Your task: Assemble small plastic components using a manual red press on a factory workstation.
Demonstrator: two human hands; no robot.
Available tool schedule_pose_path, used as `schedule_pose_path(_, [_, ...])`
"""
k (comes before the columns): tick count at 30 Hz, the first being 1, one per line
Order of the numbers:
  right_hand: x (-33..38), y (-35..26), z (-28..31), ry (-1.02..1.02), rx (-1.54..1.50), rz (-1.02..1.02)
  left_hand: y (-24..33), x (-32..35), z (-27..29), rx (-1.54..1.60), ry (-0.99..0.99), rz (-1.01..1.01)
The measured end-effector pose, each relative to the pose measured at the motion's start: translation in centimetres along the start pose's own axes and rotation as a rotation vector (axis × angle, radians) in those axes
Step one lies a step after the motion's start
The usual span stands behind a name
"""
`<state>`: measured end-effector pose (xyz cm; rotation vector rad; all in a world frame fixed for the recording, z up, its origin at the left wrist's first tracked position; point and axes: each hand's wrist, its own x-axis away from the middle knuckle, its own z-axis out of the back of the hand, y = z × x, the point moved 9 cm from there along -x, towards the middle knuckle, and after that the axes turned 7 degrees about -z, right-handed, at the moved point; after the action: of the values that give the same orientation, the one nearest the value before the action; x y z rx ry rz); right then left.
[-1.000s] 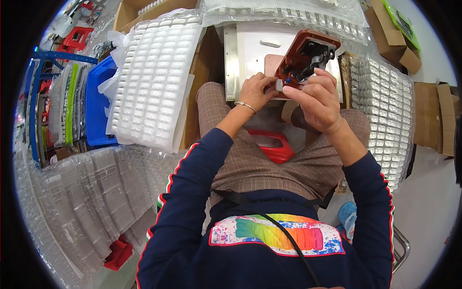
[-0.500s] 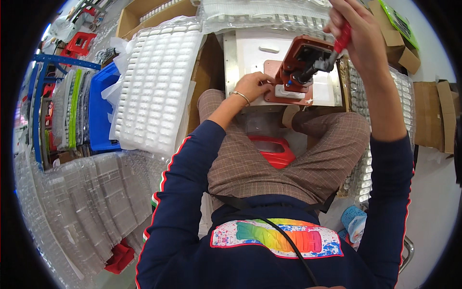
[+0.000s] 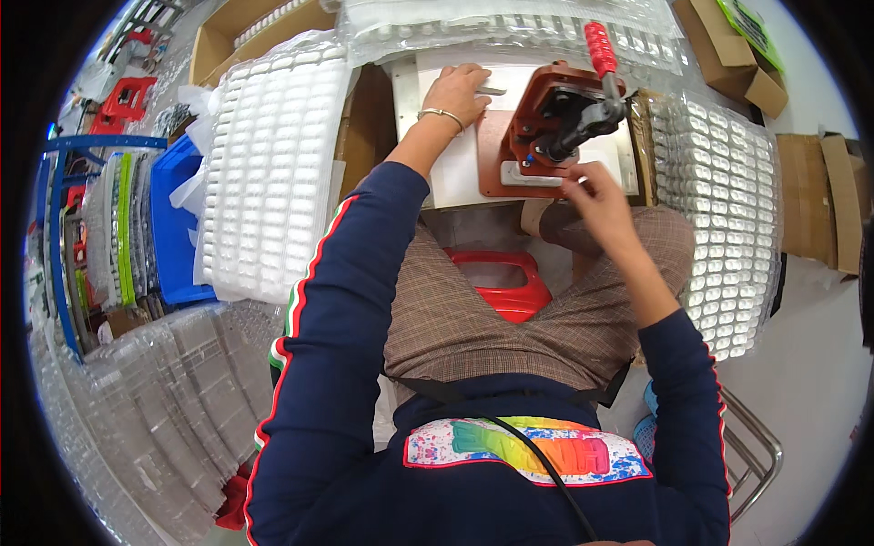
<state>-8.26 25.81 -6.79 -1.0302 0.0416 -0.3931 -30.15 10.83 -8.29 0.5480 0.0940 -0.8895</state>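
Note:
A reddish-brown hand press [image 3: 537, 114] stands on the white work board [image 3: 452, 177], its lever with a red ribbed grip [image 3: 599, 47] pointing up and untouched. On the press base lies a flat white oblong piece [image 3: 531, 179]. My right hand [image 3: 601, 205] has thumb and forefinger closed at the right end of that piece. Farther back, left of the press, my left hand [image 3: 458, 96] bends its fingers onto a second small oblong piece [image 3: 492, 91]. Its right end sticks out past the fingertips; the rest is hidden.
Trays of white pieces [image 3: 273, 164] stand stacked on the left, with more trays [image 3: 724, 218] on the right and wrapped ones [image 3: 510, 32] behind. A blue bin [image 3: 177, 218] sits far left. Cardboard boxes [image 3: 719, 45] stand back right. A red stool [image 3: 501, 282] shows below the board.
My right hand has let go of the red lever grip and come down to the press base. My left hand has moved from the base to the small piece farther back. The lever now stands upright.

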Motion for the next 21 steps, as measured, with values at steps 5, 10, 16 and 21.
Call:
schedule_pose_path(5, [0.4, -1.3, -2.5, 0.004, 0.275, 0.028, -1.7, -0.3, -2.0, 0.018, -0.066, 0.15])
schedule_pose_path(10, [-0.2, -2.2, -0.1, 0.056, 0.158, 0.338, -4.4, 3.4, -1.8, 0.283, -0.022, 0.446])
schedule_pose_path(16, [2.4, 6.2, 17.0, 0.268, 0.184, 0.01, -7.1, 6.2, -2.1, 0.456, -0.06, 0.658])
schedule_pose_path(21, [14.3, 21.5, 38.2, 0.748, 0.281, -0.332, -8.3, 5.2, -3.4, 0.402, -0.184, 0.581])
